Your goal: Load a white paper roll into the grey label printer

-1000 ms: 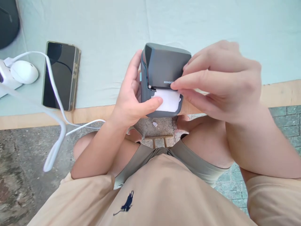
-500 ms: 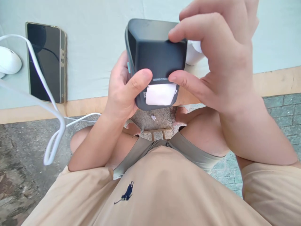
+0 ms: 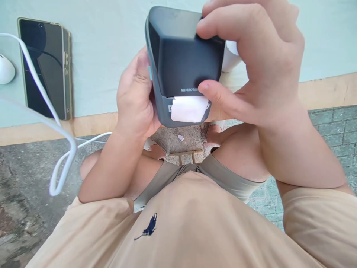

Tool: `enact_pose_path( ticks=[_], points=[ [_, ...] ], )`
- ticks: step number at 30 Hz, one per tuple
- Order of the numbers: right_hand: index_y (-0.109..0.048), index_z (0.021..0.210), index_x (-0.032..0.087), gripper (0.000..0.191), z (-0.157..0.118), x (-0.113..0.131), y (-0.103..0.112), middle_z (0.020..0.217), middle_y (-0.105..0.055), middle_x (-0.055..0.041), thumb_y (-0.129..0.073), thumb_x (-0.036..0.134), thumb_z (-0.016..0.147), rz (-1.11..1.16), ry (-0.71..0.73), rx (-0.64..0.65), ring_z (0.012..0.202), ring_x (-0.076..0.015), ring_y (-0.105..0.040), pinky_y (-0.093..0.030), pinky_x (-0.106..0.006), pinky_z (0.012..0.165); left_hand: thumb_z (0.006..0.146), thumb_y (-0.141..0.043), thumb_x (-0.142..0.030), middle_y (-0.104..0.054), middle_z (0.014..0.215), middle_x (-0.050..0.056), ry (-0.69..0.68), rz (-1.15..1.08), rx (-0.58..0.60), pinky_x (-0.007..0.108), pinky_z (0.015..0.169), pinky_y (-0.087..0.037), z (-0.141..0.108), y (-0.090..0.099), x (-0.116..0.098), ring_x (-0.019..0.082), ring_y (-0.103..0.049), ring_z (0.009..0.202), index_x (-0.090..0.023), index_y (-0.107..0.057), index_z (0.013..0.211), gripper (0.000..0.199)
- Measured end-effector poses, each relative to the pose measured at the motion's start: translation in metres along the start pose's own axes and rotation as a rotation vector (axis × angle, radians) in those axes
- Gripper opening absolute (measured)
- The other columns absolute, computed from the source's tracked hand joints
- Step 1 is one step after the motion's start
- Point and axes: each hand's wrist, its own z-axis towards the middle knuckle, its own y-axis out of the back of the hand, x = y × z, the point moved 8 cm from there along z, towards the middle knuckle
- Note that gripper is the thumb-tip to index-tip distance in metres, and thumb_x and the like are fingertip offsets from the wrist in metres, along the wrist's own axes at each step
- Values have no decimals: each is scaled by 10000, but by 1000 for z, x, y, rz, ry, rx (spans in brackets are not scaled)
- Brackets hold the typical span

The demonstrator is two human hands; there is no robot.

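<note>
A dark label printer (image 3: 186,59) with NIIMBOT lettering is held up over the table's near edge. Wrapped round its left side and underside is my left hand (image 3: 136,93), the thumb tucked against the side and partly hidden. My right hand (image 3: 251,63) grips the lid from the right, with a finger on the top edge and the thumb by the lettering. White paper (image 3: 189,109) sticks out of the slot below the lid. Behind the printer, partly hidden, a white roll (image 3: 231,56) stands on the table.
On the left of the table (image 3: 100,56) lies a phone (image 3: 41,70) in a clear case. A white mouse-like object (image 3: 6,70) sits at the far left. A white cable (image 3: 65,156) loops over the table edge. A paper scrap (image 3: 181,138) lies on the floor.
My left thumb has moved off the printer's front to its left side. The printer is slightly higher in view, and its lid looks slightly shifted against the base. The phone appears a little further left.
</note>
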Motion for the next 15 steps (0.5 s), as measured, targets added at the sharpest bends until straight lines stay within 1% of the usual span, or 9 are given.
enact_pose_path(
  ticks=[2, 3, 4, 6, 9, 12, 15],
  points=[
    [-456, 1221, 220, 466, 0, 2, -1, 1264, -491, -33, -412, 492, 844, 4, 34, 6, 1226, -143, -487, -414, -332, 1011, 875, -421, -481, -651, 947, -73, -23, 4, 0, 404, 1059, -434, 1, 0, -1, 199, -492, 1226, -285, -591, 918, 263],
    [-452, 1227, 219, 476, 0, 2, -2, 1263, -491, -36, -418, 497, 842, 4, 36, 10, 1228, -141, -486, -417, -339, 1019, 875, -424, -460, -649, 922, -70, -27, -9, 7, 400, 1042, -445, 0, -1, -2, 198, -504, 1206, -280, -593, 902, 248],
    [-447, 1233, 220, 484, 0, 1, -2, 1262, -491, -37, -420, 501, 841, 5, 34, 11, 1226, -138, -488, -422, -344, 1021, 882, -410, -438, -653, 936, -62, -9, -36, 14, 396, 1019, -462, 0, -2, -3, 202, -510, 1200, -274, -597, 904, 250],
    [-443, 1239, 216, 493, 0, 1, -3, 1268, -484, -39, -416, 509, 843, 5, 33, 3, 1224, -140, -491, -430, -354, 1020, 897, -361, -416, -655, 1038, -33, 47, -110, 47, 398, 959, -502, -2, -7, -3, 225, -515, 1209, -264, -608, 941, 293],
    [-429, 1253, 214, 518, -2, 2, -4, 1291, -466, -44, -418, 524, 839, 1, 31, 14, 1233, -149, -483, -431, -354, 1014, 876, -382, -455, -627, 1152, 3, 107, -151, 110, 424, 875, -541, -6, -15, -4, 268, -544, 1192, -287, -617, 1034, 329],
    [-418, 1256, 239, 507, -3, 2, -5, 1308, -464, -28, -423, 528, 840, -36, -2, 29, 1237, -150, -475, -397, -366, 1025, 835, -461, -487, -622, 1145, 14, 97, -130, 88, 434, 828, -557, -6, -15, -4, 281, -586, 1137, -297, -614, 1073, 341],
    [-447, 1235, 225, 492, -4, 5, -2, 1281, -491, -38, -435, 518, 839, -50, -12, -13, 1211, -173, -496, -374, -389, 1027, 838, -474, -494, -637, 1104, 26, 80, -129, 87, 412, 795, -566, -6, -17, -4, 279, -603, 1110, -258, -628, 1017, 333]
  ],
)
